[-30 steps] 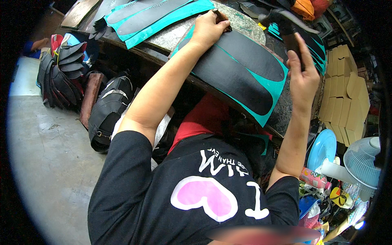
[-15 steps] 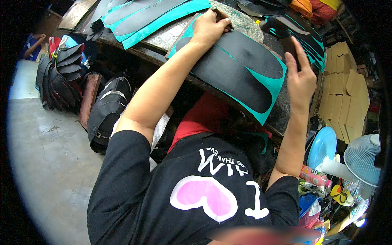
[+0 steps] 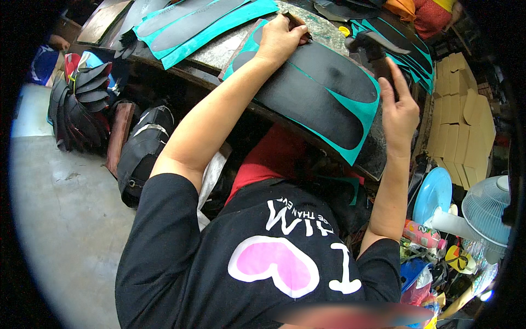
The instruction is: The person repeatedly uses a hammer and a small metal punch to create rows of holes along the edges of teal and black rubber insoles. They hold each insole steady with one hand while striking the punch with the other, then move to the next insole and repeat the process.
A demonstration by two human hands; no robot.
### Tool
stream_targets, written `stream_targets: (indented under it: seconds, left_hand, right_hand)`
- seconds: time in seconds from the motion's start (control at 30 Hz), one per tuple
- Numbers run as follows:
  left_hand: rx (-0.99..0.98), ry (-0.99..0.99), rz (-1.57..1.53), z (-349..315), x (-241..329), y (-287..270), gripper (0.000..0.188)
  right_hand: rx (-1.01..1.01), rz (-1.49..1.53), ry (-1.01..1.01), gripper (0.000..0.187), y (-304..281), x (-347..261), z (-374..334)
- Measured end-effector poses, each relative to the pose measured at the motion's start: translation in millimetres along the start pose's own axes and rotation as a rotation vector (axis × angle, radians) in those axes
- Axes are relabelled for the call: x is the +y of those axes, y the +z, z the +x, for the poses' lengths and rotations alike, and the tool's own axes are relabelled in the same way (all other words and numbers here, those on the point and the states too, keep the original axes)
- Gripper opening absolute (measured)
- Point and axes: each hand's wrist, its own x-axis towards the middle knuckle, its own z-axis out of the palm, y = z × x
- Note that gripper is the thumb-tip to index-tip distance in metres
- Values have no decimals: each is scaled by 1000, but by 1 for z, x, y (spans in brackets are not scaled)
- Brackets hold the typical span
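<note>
Gripping the dark tool (image 3: pixel 295 20) in our left hand (image 3: pixel 280 39) and the hammer (image 3: pixel 376 55) in our right hand (image 3: pixel 401 114), we should aim squarely

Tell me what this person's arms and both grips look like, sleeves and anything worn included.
Both sleeves are short and plain black, part of a black T-shirt with a white-edged pink heart. The left forearm and right forearm are bare. The left grip and right grip wear no gloves, and no watch or bracelet shows.
</note>
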Motion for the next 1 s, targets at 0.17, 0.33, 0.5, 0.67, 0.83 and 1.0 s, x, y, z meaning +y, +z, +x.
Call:
stream_targets:
  seconds: [0.17,0.33,0.5,0.67,0.83,1.0]
  left_hand:
    - [-56,279,351,-2,2,0,13]
    - [-140,550,742,-10,13,11,14]
    - [47,131,164,-5,3,10,14]
    - [-121,151,188,0,-2,8,16]
    - [-113,608,606,-9,12,16,19]
    - [-10,478,499,-10,8,23,15]
  right_hand:
    - [146,375,-122,41,-34,-28,1]
    - [214,236,-415,43,-6,-32,1]
    - [16,-21,-88,39,2,4,-5]
    - [177,250,-196,42,-33,-11,1]
    - [265,255,-353,40,-23,-28,-1]
    - [56,-27,-145,37,1,1,-5]
